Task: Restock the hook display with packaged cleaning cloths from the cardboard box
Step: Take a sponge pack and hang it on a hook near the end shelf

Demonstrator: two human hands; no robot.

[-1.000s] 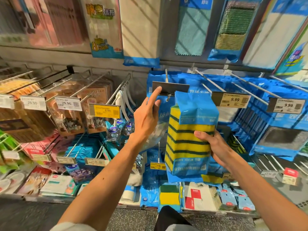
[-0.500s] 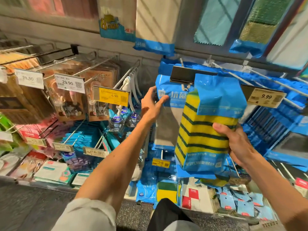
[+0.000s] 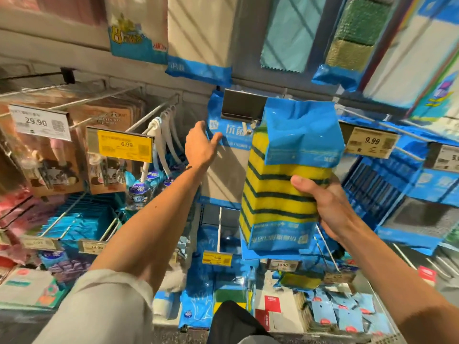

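shop hooks crowd the wall; the sponge pack (image 3: 285, 194), gripped in the closed right hand (image 3: 330, 207), hangs just before the hook tag (image 3: 242, 105); the left hand (image 3: 201, 145), loosely open, steadies the hung cloth pack (image 3: 228, 150); hanging is underway, and next its header hole needs threading onto the prong.

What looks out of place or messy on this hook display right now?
The bottom shelf is untidy: small blue packets lie loose and overlapping instead of hanging. The dark price-tag holder on the middle hook faces away, showing no price. The blue pack of yellow-and-green sponges in the right hand is not yet hung.
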